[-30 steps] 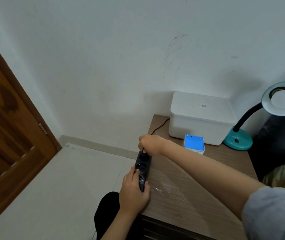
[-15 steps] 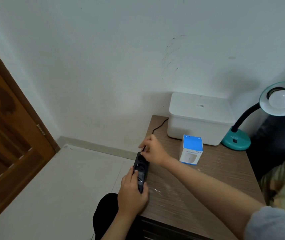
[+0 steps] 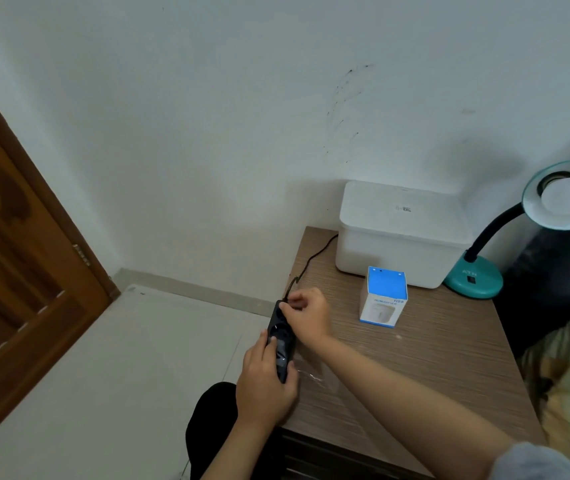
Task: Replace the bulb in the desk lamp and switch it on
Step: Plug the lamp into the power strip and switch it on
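- White walls meet at a corner behind a wood-grain counter, with pale floor tiles stretching away on the left.
- At far left stands a brown wooden door.
- A black power strip lies along the counter's left edge, and a black cord runs from its far end back toward the wall.
- The left hand is clamped around the near end of the power strip, thumb lying on top of it.
- The right hand reaches across to the strip's far end, fingers pinched together where the cord joins it; whether they grip a plug there cannot be told.
- Right of the hands, a small blue-and-white box stands upright on the counter, just in front of a larger white lidded box.
- Further right, the teal desk lamp sits on the counter's back corner, its black gooseneck curving up to the shade.
- A white bulb sits in the shade's socket, unlit.
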`<action>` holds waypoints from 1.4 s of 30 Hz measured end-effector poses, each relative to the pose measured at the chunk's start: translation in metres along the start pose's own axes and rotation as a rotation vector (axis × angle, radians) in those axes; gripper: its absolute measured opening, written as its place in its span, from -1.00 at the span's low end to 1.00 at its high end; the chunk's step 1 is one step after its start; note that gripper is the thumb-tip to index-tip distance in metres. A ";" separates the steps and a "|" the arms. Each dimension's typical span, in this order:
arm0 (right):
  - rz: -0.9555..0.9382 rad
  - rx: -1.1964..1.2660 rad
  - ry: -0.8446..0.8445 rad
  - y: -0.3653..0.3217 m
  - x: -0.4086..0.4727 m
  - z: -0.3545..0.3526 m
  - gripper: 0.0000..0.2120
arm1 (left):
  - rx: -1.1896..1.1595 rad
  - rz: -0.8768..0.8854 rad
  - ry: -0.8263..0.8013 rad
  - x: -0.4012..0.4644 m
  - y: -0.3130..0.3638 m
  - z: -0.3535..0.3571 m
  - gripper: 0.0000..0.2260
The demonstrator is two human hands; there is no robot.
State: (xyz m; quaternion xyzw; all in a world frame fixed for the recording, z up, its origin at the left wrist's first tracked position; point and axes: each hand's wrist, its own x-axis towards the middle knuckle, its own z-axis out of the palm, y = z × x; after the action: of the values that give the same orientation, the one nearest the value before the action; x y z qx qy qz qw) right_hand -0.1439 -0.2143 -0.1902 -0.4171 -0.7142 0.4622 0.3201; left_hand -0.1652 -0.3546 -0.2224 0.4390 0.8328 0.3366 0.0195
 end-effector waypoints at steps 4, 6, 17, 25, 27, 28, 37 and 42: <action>-0.053 -0.043 0.020 0.003 -0.001 0.000 -0.90 | 0.005 0.006 -0.001 0.000 -0.001 0.000 -0.50; -0.065 -0.059 0.044 0.005 0.000 -0.002 -0.92 | 0.006 0.008 0.001 0.000 -0.001 0.000 -0.51; -0.132 -0.117 -0.043 0.011 0.006 -0.010 -0.94 | 0.000 -0.003 0.000 0.000 -0.001 0.000 -0.51; -0.144 -0.160 -0.126 0.014 0.004 -0.013 -0.90 | -0.063 -0.058 0.020 0.002 0.000 -0.002 -0.53; -0.128 -0.161 -0.127 0.014 0.004 -0.012 -0.89 | -0.058 -0.056 0.021 0.002 0.000 -0.001 -0.53; -0.122 -0.169 -0.130 0.014 0.005 -0.012 -0.88 | -0.054 -0.055 0.019 0.002 0.000 -0.001 -0.53; -0.068 -0.178 -0.138 0.015 0.006 -0.012 -0.80 | -0.026 -0.048 -0.008 0.002 0.001 -0.001 -0.52; 0.025 0.000 -0.151 0.019 -0.015 -0.029 -0.76 | -0.012 -0.041 -0.074 0.004 0.000 -0.003 -0.50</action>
State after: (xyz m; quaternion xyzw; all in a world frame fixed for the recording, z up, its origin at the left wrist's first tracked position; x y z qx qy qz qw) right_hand -0.1067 -0.2117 -0.1983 -0.3900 -0.7310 0.4963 0.2592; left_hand -0.1689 -0.3531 -0.2193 0.4338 0.8384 0.3246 0.0596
